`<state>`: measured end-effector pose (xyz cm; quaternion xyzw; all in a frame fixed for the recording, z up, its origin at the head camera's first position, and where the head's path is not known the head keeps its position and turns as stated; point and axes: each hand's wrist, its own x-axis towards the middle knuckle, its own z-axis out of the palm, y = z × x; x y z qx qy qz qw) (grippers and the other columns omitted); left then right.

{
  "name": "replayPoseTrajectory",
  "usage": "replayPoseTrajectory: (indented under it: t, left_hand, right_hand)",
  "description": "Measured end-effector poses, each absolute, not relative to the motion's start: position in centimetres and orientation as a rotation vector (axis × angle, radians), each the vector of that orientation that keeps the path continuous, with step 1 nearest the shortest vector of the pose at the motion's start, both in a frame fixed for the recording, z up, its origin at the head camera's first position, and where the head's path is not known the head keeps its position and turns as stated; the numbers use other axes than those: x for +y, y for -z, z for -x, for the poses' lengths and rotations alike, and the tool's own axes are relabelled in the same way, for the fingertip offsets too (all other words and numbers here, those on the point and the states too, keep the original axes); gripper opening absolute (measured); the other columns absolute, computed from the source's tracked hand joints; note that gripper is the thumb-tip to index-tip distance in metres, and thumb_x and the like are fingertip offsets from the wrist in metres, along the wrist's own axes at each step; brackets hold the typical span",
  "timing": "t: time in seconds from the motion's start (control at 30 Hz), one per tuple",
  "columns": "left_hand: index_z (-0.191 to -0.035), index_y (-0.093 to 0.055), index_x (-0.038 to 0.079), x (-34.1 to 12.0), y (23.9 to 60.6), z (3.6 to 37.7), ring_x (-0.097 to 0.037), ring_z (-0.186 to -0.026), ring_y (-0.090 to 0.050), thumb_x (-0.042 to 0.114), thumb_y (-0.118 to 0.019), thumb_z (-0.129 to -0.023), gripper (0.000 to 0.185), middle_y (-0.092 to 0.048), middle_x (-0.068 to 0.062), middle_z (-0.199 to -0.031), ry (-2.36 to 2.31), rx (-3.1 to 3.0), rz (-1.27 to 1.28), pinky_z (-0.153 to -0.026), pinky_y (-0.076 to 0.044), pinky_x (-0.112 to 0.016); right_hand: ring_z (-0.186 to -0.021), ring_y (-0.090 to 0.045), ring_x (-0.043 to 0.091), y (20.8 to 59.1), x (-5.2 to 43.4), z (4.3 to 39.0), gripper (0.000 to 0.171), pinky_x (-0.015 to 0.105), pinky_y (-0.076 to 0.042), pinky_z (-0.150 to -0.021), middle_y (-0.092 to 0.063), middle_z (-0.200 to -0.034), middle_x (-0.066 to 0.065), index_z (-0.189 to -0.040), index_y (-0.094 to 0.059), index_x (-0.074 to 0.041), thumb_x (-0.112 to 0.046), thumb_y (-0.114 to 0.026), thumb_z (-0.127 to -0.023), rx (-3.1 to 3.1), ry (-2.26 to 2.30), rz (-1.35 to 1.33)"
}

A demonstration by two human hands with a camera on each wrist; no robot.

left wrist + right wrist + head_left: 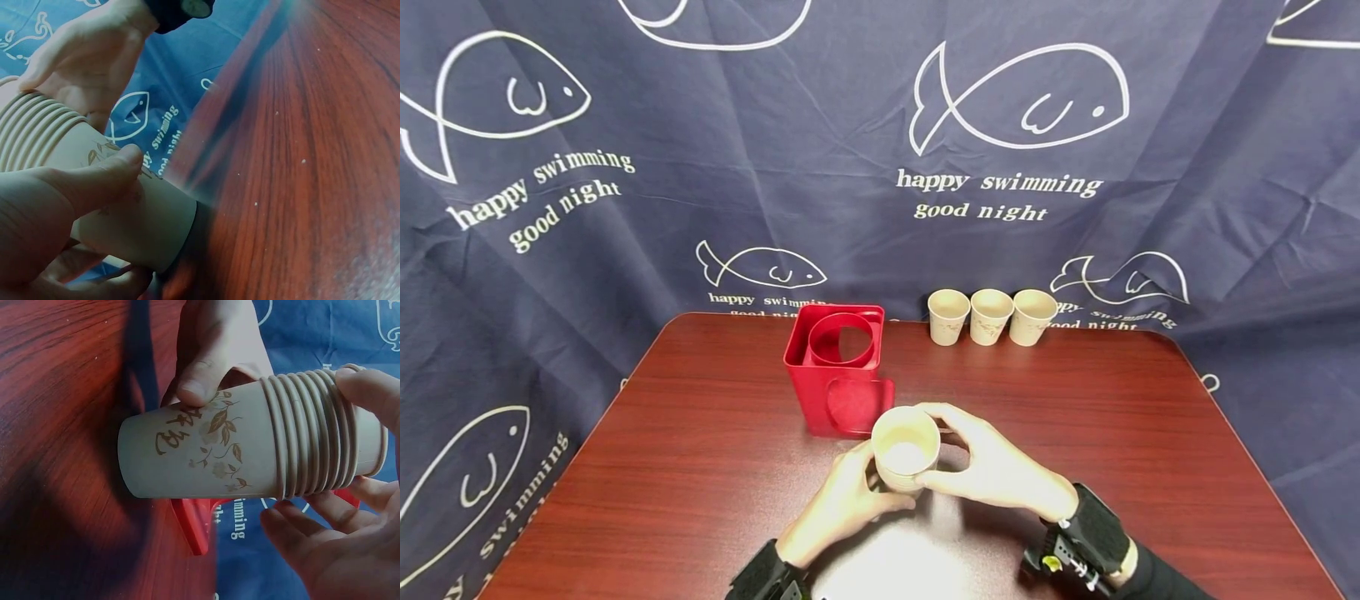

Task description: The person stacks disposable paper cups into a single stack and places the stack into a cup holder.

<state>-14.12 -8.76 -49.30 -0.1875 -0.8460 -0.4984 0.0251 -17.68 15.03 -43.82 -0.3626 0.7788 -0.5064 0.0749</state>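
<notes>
A nested stack of cream paper cups [906, 450] stands near the middle of the table, held between both hands. My left hand [838, 504] grips the lower part of the stack, its thumb lying across the printed side of the bottom cup [131, 209]. Up at the stacked rims, my right hand [996, 462] holds the top cup [373, 440] between thumb and fingers. That cup sits raised, with a band of its wall showing above the other rims. Brown leaves, flowers and writing decorate the bottom cup in the right wrist view.
Just behind the stack, to the left, stands a red box [808, 392] with a round opening inside and a red flap-like panel [861, 406] at its front. Three single paper cups [991, 318] line the table's back edge. A blue printed cloth [850, 167] hangs behind.
</notes>
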Motion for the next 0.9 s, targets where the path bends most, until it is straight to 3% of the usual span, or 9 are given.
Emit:
replayPoseTrajectory:
  t: [0.17, 0.4, 0.7, 0.9]
  left_hand:
    - [-0.13, -0.064, 0.02, -8.75, 49.14, 14.07, -0.007, -0.11, -0.064, 0.027, -0.098, -0.068, 0.071, -0.07, 0.009, -0.12, 1.586, -2.63, 0.563, -0.096, -0.055, -0.027]
    - [-0.129, -0.064, 0.02, -8.68, 49.13, 14.03, -0.006, -0.105, -0.065, 0.026, -0.098, -0.068, 0.07, -0.07, 0.009, -0.117, 1.603, -2.635, 0.55, -0.094, -0.055, -0.025]
    - [-0.129, -0.064, 0.022, -8.68, 49.25, 14.07, -0.006, -0.104, -0.065, 0.027, -0.097, -0.068, 0.07, -0.07, 0.012, -0.116, 1.601, -2.62, 0.565, -0.093, -0.055, -0.026]
    - [-0.127, -0.065, 0.021, -8.68, 49.36, 14.08, -0.005, -0.104, -0.065, 0.028, -0.098, -0.068, 0.068, -0.07, 0.011, -0.115, 1.576, -2.618, 0.562, -0.094, -0.055, -0.027]
  right_hand:
    - [-0.125, -0.062, 0.014, 43.9, 15.15, 17.61, 0.079, 0.033, -0.051, -0.108, -0.056, -0.144, -0.011, -0.152, -0.042, -0.032, -0.035, -0.085, -0.085, 2.39, 1.469, 1.093]
    - [-0.123, -0.063, 0.013, 43.85, 15.16, 17.58, 0.071, 0.032, -0.051, -0.107, -0.058, -0.142, -0.011, -0.15, -0.048, -0.024, -0.036, -0.082, -0.088, 2.377, 1.479, 1.076]
    - [-0.121, -0.063, 0.013, 43.7, 15.11, 17.59, 0.068, 0.034, -0.052, -0.106, -0.059, -0.14, -0.011, -0.147, -0.048, -0.031, -0.036, -0.082, -0.088, 2.364, 1.496, 1.091]
    - [-0.122, -0.061, 0.01, 43.32, 15.4, 17.57, 0.069, 0.034, -0.052, -0.106, -0.058, -0.14, -0.012, -0.148, -0.048, -0.029, -0.041, -0.081, -0.089, 2.525, 1.344, 1.225]
